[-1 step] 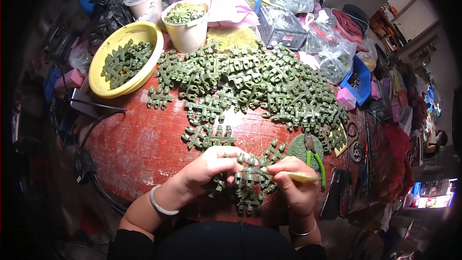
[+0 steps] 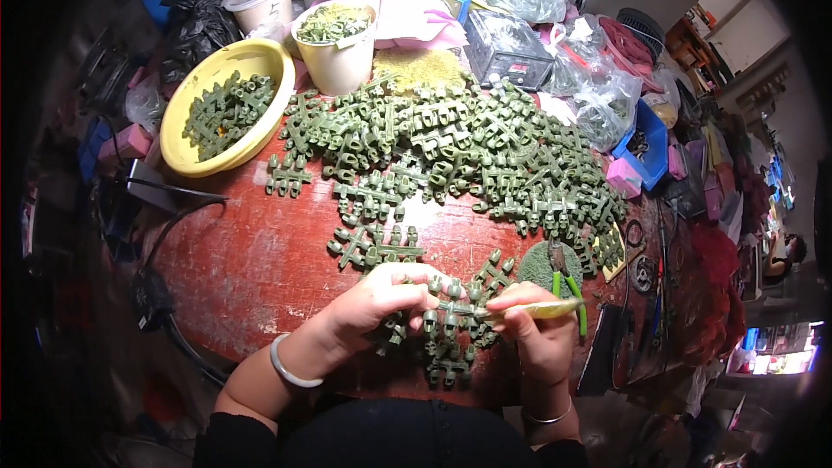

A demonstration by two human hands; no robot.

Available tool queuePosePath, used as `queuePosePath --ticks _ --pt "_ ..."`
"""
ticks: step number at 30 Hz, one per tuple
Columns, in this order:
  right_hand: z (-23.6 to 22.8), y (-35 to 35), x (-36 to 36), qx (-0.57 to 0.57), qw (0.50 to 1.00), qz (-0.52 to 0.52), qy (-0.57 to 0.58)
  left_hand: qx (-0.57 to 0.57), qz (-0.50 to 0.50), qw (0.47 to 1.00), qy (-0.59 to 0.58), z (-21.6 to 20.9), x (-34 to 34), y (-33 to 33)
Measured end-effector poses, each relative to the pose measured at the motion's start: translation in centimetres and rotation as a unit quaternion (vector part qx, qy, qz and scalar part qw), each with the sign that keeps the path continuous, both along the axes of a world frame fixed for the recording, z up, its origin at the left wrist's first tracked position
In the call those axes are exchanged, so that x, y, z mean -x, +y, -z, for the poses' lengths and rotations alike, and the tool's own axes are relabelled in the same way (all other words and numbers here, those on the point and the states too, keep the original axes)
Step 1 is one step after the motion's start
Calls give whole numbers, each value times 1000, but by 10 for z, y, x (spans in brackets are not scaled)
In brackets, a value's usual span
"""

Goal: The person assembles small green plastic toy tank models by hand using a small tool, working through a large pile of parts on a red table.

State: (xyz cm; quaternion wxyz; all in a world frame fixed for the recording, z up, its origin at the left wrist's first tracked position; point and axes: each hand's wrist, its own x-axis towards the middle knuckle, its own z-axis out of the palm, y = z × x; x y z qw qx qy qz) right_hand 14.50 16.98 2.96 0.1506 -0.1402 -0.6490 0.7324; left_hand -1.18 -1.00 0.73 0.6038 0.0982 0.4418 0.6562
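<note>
At the near side of the red bench (image 2: 227,247), a green branched piece (image 2: 450,321) is pinched at its left by the left hand (image 2: 381,299), while a slim yellow tool (image 2: 557,308) is gripped in the right hand (image 2: 542,345), its tip at or near the piece's right. For clean work, the piece is best steadied firmly and the tool guided in short, light strokes, clear of the left hand. Since the earlier frame, the tool's rear end has been tipped higher and farther right.
</note>
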Motion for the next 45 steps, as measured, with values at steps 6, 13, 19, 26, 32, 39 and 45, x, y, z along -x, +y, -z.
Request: queuePosePath --ticks 6,13,19,26,32,39,45 --pt "8 0 4 -31 999 15 39 25 -4 1000 11 -8 2 1" --pt "6 -13 12 -402 903 -8 151 18 -17 991 130 -3 -4 3" --pt "4 -12 11 -394 909 -10 135 8 -27 993 118 3 -5 3" --pt "1 -8 9 -294 949 -40 112 22 -22 994 109 0 -5 3" --pt "4 -12 12 -437 889 -4 137 21 -27 993 113 1 -4 3" --pt "-6 -4 9 -367 925 -18 96 24 -36 998 48 -1 -4 3" --pt "-6 -3 8 -238 969 -8 65 18 -30 999 14 -2 -1 0"
